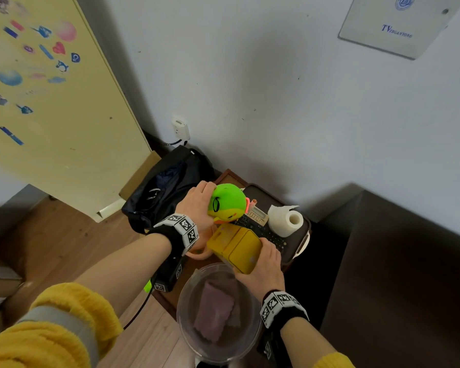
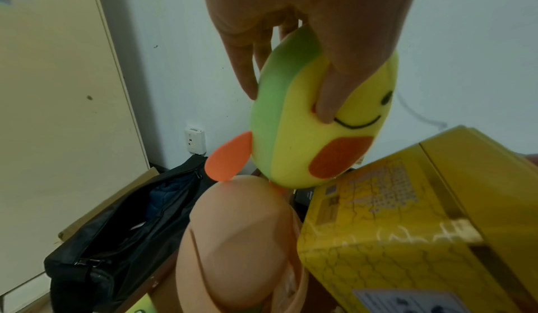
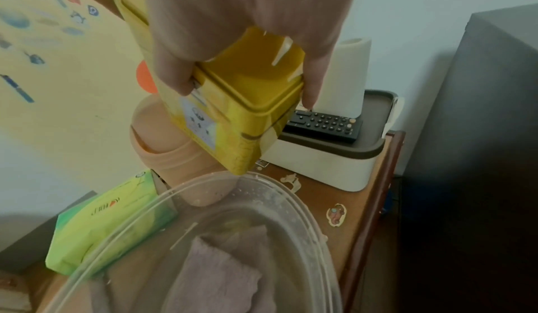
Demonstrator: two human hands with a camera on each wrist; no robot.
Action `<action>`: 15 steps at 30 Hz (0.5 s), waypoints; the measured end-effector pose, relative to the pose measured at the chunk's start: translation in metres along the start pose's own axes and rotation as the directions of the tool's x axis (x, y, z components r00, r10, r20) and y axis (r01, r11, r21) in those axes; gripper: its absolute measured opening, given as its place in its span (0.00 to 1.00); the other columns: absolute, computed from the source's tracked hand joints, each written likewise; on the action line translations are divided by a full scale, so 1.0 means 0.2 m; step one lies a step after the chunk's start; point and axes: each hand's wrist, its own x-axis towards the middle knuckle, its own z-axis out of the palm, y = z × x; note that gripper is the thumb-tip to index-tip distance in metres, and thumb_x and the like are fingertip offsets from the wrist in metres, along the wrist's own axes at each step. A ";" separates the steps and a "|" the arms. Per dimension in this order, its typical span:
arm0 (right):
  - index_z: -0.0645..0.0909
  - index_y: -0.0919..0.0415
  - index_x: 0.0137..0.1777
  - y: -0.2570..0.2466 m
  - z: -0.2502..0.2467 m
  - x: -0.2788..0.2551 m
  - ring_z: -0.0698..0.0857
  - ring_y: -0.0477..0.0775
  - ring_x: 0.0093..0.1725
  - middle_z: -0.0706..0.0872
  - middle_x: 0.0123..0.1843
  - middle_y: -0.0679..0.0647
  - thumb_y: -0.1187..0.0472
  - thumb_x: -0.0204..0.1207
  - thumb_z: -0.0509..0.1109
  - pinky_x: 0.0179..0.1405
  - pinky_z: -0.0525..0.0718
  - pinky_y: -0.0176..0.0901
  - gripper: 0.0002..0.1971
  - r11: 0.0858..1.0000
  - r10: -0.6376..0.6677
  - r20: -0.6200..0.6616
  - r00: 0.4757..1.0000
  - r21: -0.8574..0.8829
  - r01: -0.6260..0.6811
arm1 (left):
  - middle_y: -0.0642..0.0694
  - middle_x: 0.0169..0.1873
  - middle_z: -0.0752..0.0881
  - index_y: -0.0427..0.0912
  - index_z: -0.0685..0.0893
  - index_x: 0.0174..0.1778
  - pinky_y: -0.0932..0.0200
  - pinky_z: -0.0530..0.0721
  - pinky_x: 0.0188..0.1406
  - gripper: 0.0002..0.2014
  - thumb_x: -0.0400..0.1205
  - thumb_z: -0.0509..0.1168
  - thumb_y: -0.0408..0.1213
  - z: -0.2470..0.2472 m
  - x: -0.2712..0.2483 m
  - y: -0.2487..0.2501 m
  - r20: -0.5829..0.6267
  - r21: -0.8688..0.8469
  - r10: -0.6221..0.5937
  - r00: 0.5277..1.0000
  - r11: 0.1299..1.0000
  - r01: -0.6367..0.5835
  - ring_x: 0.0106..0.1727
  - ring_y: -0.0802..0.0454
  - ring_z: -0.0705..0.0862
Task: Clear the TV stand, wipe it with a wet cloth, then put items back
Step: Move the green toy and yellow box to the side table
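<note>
My left hand (image 1: 197, 203) grips a green and yellow foam toy (image 1: 227, 201) with a smiling face (image 2: 317, 120), held above a peach plastic container (image 2: 232, 237). My right hand (image 1: 266, 264) grips a yellow tin box (image 1: 235, 248) (image 3: 232, 115) by its end, tilted over the small brown stand (image 3: 364, 191). A clear bowl (image 1: 189, 325) (image 3: 291, 198) holding a purple cloth (image 1: 215, 312) (image 3: 224, 279) sits at the stand's near end.
A dark tray (image 1: 300, 237) (image 3: 375, 120) at the far end holds a remote (image 3: 323, 125), a paper roll (image 1: 286, 219) and small items. A green tissue pack (image 3: 107, 223) lies left of the bowl. A black bag (image 1: 165, 187) sits on the floor.
</note>
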 end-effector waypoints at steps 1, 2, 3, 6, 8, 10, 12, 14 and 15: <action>0.54 0.54 0.78 0.00 0.01 0.01 0.60 0.51 0.76 0.62 0.75 0.49 0.39 0.61 0.77 0.68 0.74 0.47 0.51 1.000 0.003 -0.018 1.000 0.020 -0.003 | 0.48 0.59 0.74 0.49 0.71 0.63 0.45 0.81 0.44 0.26 0.70 0.72 0.43 0.00 0.00 -0.01 -0.003 -0.007 -0.001 1.000 1.000 0.001 0.59 0.43 0.76; 0.54 0.54 0.78 -0.01 0.02 0.02 0.60 0.51 0.77 0.62 0.75 0.49 0.39 0.61 0.78 0.68 0.73 0.47 0.51 1.000 0.000 -0.032 0.999 0.029 0.001 | 0.49 0.58 0.74 0.49 0.71 0.63 0.44 0.82 0.45 0.26 0.70 0.72 0.44 0.00 -0.01 -0.03 -0.007 -0.018 -0.002 1.000 1.000 0.002 0.59 0.43 0.77; 0.54 0.54 0.78 -0.01 0.03 0.04 0.60 0.51 0.77 0.62 0.75 0.49 0.39 0.60 0.78 0.69 0.72 0.47 0.51 0.999 -0.008 -0.037 0.999 0.031 0.009 | 0.49 0.58 0.74 0.49 0.71 0.63 0.44 0.82 0.45 0.26 0.70 0.72 0.45 0.00 -0.01 -0.04 -0.012 -0.028 -0.004 1.000 1.000 0.004 0.58 0.43 0.77; 0.54 0.54 0.78 0.01 0.04 0.07 0.59 0.52 0.77 0.61 0.76 0.50 0.40 0.60 0.79 0.71 0.70 0.45 0.52 0.999 -0.032 -0.028 0.999 0.009 0.032 | 0.48 0.59 0.74 0.48 0.71 0.64 0.45 0.81 0.45 0.27 0.70 0.73 0.44 -0.01 -0.01 -0.06 -0.021 -0.055 -0.012 1.000 0.998 0.011 0.58 0.43 0.76; 0.54 0.53 0.78 0.02 0.04 0.08 0.58 0.51 0.76 0.60 0.76 0.49 0.39 0.59 0.80 0.72 0.69 0.44 0.53 0.999 -0.042 -0.023 0.999 0.006 0.042 | 0.47 0.59 0.74 0.47 0.71 0.64 0.45 0.80 0.46 0.27 0.70 0.72 0.44 -0.02 -0.01 -0.07 -0.026 -0.067 -0.005 1.000 0.998 0.004 0.58 0.43 0.76; 0.54 0.53 0.78 0.02 0.05 0.07 0.58 0.51 0.76 0.60 0.76 0.49 0.38 0.58 0.80 0.72 0.68 0.42 0.54 0.998 -0.062 -0.018 0.998 0.001 0.062 | 0.47 0.60 0.74 0.47 0.72 0.65 0.45 0.80 0.47 0.28 0.70 0.72 0.44 -0.02 -0.01 -0.08 -0.029 -0.076 -0.004 1.000 0.997 0.002 0.59 0.43 0.76; 0.54 0.54 0.78 0.02 0.06 0.07 0.58 0.51 0.76 0.60 0.76 0.49 0.39 0.58 0.80 0.71 0.69 0.42 0.53 0.997 -0.081 -0.010 0.997 -0.017 0.081 | 0.46 0.61 0.73 0.45 0.71 0.66 0.45 0.80 0.49 0.28 0.71 0.72 0.43 -0.02 0.00 -0.09 -0.035 -0.078 -0.017 0.999 0.997 0.014 0.61 0.43 0.75; 0.54 0.54 0.78 0.02 0.08 0.06 0.58 0.52 0.76 0.60 0.76 0.50 0.40 0.59 0.80 0.71 0.70 0.43 0.53 0.996 -0.084 -0.006 0.996 -0.041 0.084 | 0.46 0.61 0.73 0.45 0.71 0.66 0.42 0.81 0.51 0.28 0.71 0.72 0.42 -0.02 0.00 -0.10 -0.048 -0.081 -0.030 0.998 0.996 0.026 0.61 0.42 0.76; 0.54 0.54 0.79 0.01 0.08 0.05 0.58 0.53 0.76 0.60 0.77 0.50 0.40 0.59 0.80 0.72 0.70 0.44 0.53 0.995 -0.081 -0.002 0.997 -0.051 0.080 | 0.46 0.60 0.73 0.45 0.71 0.66 0.41 0.82 0.51 0.28 0.71 0.72 0.41 -0.02 0.01 -0.11 -0.052 -0.083 -0.031 0.998 0.996 0.027 0.60 0.42 0.76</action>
